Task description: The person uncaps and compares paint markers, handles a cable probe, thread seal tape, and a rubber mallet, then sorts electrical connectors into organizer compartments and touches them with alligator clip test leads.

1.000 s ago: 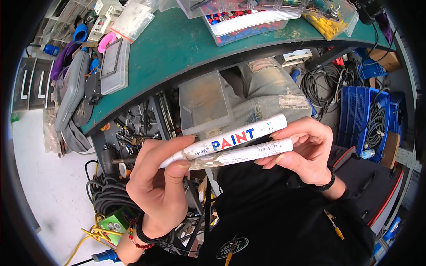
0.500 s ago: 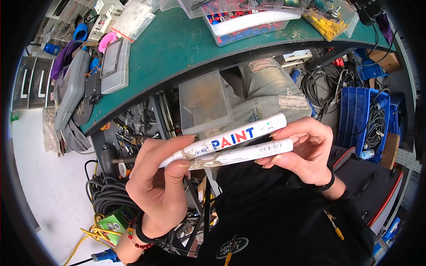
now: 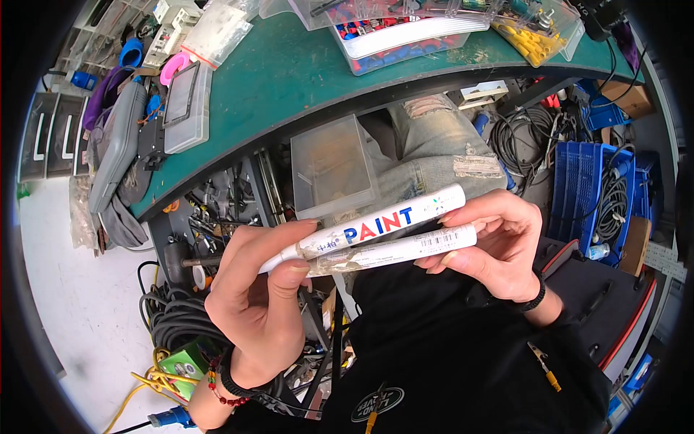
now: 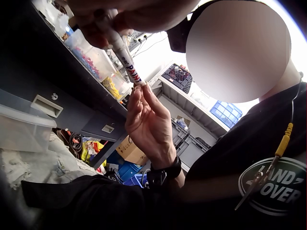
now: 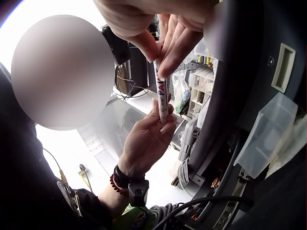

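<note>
Two white paint markers lie side by side between my hands in the head view. The upper paint marker (image 3: 379, 223) carries large blue and red PAINT lettering and tapers to the left. On the lower paint marker (image 3: 405, 250) there is small print, a barcode and a brownish worn patch. My left hand (image 3: 264, 296) pinches the pair at their left ends between thumb and index finger. With thumb and fingers my right hand (image 3: 502, 242) grips the right end of the lower marker, its index fingertip against the upper one. Both wrist views show the markers held up before the chest.
A lidded clear plastic box (image 3: 332, 166) rests by the person's legs. Beyond is a green workbench (image 3: 267, 79) with a bin of red and blue parts (image 3: 412, 47). Coiled black cable (image 3: 181, 318) lies at lower left; a blue crate (image 3: 578, 195) stands at right.
The upper paint marker has turned slightly and its right end has shifted a little, so its logo shows more fully. Both hands keep their hold in nearly the same place.
</note>
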Demonstrator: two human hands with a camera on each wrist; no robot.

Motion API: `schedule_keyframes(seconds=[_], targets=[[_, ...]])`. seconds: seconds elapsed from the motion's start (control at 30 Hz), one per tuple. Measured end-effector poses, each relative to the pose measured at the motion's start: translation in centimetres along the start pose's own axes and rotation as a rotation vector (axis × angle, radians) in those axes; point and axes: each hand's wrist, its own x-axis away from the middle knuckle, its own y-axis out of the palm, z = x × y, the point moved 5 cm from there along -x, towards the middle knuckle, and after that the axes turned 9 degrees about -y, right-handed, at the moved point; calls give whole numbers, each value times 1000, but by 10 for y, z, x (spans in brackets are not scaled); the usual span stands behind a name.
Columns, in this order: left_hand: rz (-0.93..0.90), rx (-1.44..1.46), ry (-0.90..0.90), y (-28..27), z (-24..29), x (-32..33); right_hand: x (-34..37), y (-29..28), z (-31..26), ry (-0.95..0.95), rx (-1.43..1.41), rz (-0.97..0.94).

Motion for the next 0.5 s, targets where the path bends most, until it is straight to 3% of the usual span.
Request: schedule_keyframes(seconds=[0.5], targets=[[-9, 17, -2, 1, -1, 0, 1, -1, 0, 10, 0, -15]])
